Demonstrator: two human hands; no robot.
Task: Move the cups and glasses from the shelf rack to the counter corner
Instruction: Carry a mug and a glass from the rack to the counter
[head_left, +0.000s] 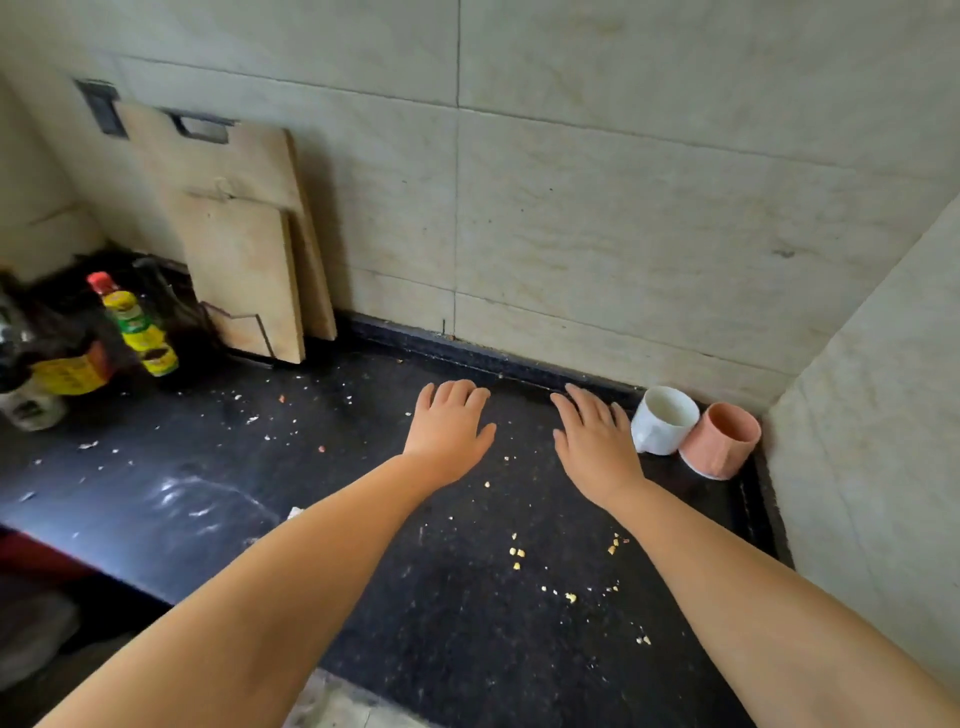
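Both hands flat, fingers spread, empty, left hand (449, 434), right hand (595, 447), white ceramic mug (662, 421) just beside right fingers, ribbed pink cup (719, 441) beyond, touching it, crumb-strewn black stone counter (467, 597) beneath

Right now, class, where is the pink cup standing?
In the head view the pink cup stands at the far right of the dark counter, in the corner by the tiled walls, right of the white cup.

Two wooden cutting boards (244, 244) against the tiled wall (597, 208), sauce bottle (136, 325) beside them
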